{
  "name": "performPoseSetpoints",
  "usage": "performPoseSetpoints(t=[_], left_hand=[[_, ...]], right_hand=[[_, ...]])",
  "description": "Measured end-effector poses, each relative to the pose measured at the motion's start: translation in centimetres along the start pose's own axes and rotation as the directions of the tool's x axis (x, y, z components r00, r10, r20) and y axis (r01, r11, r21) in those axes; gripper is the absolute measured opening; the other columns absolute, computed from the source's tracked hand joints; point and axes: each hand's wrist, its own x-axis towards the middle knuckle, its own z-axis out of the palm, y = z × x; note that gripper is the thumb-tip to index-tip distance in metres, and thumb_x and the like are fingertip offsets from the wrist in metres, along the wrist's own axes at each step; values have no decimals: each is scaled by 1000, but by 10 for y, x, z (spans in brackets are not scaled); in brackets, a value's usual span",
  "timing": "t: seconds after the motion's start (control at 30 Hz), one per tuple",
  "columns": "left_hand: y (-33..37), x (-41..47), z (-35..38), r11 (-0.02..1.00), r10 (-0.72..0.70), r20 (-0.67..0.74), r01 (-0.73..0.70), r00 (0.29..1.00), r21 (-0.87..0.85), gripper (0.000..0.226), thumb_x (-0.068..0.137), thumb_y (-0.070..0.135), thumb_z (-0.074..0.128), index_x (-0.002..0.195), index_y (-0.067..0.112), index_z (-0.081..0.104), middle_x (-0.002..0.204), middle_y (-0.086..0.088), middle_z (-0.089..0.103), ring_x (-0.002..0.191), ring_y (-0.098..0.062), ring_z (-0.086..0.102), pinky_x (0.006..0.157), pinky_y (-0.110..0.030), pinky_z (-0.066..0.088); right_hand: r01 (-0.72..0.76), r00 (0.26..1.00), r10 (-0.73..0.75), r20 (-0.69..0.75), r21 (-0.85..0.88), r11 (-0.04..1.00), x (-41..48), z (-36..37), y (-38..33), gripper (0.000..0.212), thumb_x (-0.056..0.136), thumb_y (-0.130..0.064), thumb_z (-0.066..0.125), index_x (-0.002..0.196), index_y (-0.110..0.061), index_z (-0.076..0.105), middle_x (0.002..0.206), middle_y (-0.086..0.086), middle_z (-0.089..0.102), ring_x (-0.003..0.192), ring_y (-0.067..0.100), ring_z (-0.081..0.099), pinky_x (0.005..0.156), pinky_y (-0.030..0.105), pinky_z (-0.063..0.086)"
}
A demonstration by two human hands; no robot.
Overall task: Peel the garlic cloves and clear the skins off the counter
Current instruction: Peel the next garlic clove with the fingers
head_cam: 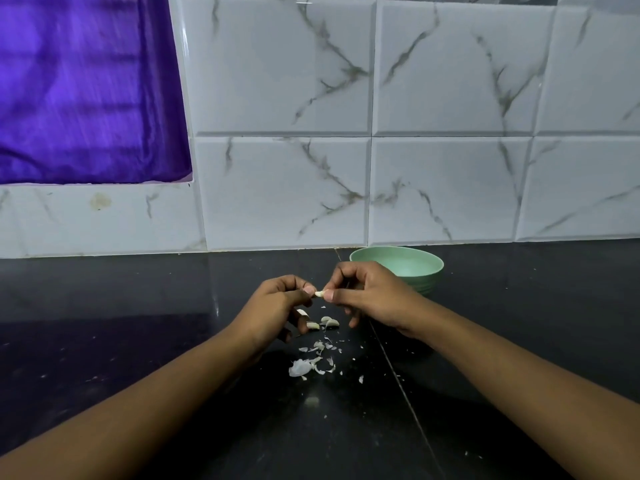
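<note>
Clove (319,294) pinched between left hand (273,306) and right hand (370,296); tugging could flick skins (311,362) across desk (138,323).

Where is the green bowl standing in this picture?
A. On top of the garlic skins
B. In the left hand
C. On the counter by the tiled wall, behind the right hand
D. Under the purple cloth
C: the green bowl stands on the dark counter close to the tiled wall, just behind the right hand.
</note>
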Motion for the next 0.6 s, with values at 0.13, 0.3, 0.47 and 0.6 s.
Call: performPoseSetpoints(t=[0.13, 0.3, 0.47, 0.6], left_hand=[[1, -1, 0, 997, -55, 5, 55, 998, -59, 14, 94, 12, 50, 83, 15, 58, 76, -1, 54, 42, -12, 50, 38, -16, 27], [2, -2, 0, 991, 120, 5, -120, 993, -58, 15, 95, 9, 51, 82, 14, 56, 77, 1, 54, 41, -8, 47, 38, -15, 26], [2, -4, 0, 982, 182, 72, -178, 981, -60, 15, 95, 9, 50, 82, 14, 54, 74, 3, 53, 44, -7, 47, 40, -17, 26], [3, -5, -1, 971, 229, 125, -218, 965, -95, 15, 94, 8, 51, 81, 14, 55, 68, 6, 55, 46, -8, 46, 39, -17, 26]], right_hand=[[241, 962, -269, -36, -341, 909, 1, 1, 0, 17, 84, -15, 70, 73, -24, 60, 71, -3, 62, 62, 7, 55, 53, 35, 54], [-67, 997, 72, -20, 176, 982, -1, 3, -8, 11, 88, -8, 63, 77, -13, 61, 59, -3, 51, 48, 8, 49, 45, 26, 51], [-207, 977, 172, 125, 379, 902, -3, -1, -10, 17, 91, -8, 53, 76, -12, 60, 60, -3, 52, 47, 8, 48, 44, 24, 51], [-300, 946, 207, 248, 438, 847, -4, -3, -13, 18, 91, -13, 47, 76, -11, 56, 62, -2, 50, 47, 8, 46, 44, 24, 51]])
